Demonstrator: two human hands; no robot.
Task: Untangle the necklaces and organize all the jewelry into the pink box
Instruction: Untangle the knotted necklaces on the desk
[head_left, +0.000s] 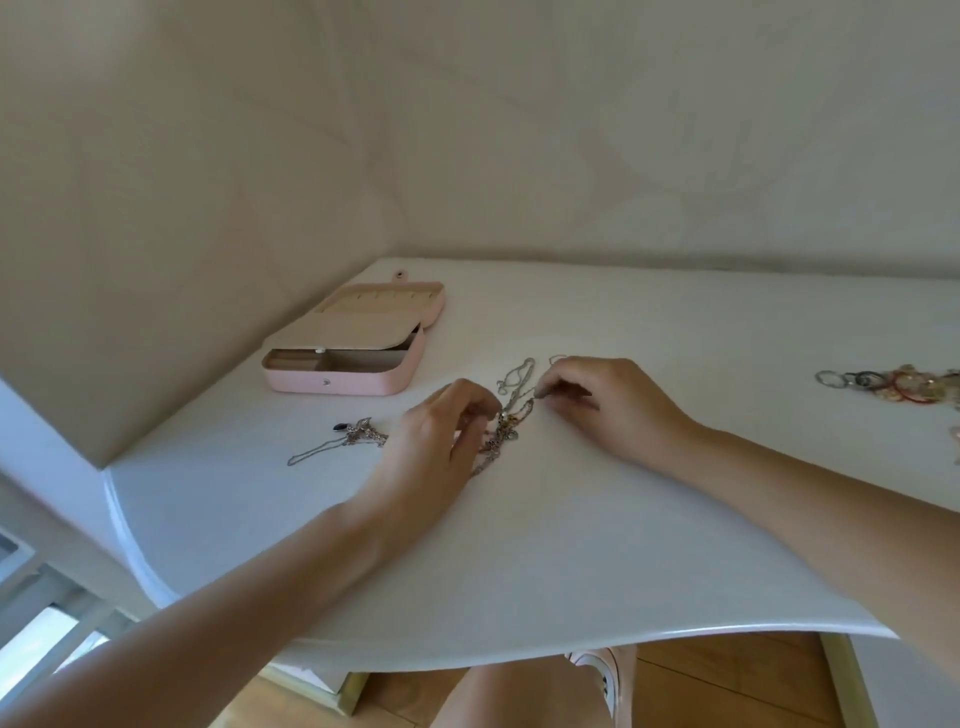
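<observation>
A knot of thin silver necklaces (511, 410) lies in the middle of the white table (571, 545). My left hand (441, 447) has its fingertips curled onto the lower part of the knot. My right hand (602, 402) pinches one chain of it at the upper right. The pink box (358, 340) stands open at the back left, with a beige inner flap over part of its tray. A separate silver necklace with a dark pendant (350, 436) lies left of my left hand.
A heap of rings and bracelets (893, 387) lies at the far right of the table, with one more piece (955, 441) at the right edge. Walls close the back and left. The table's front edge curves over my knees.
</observation>
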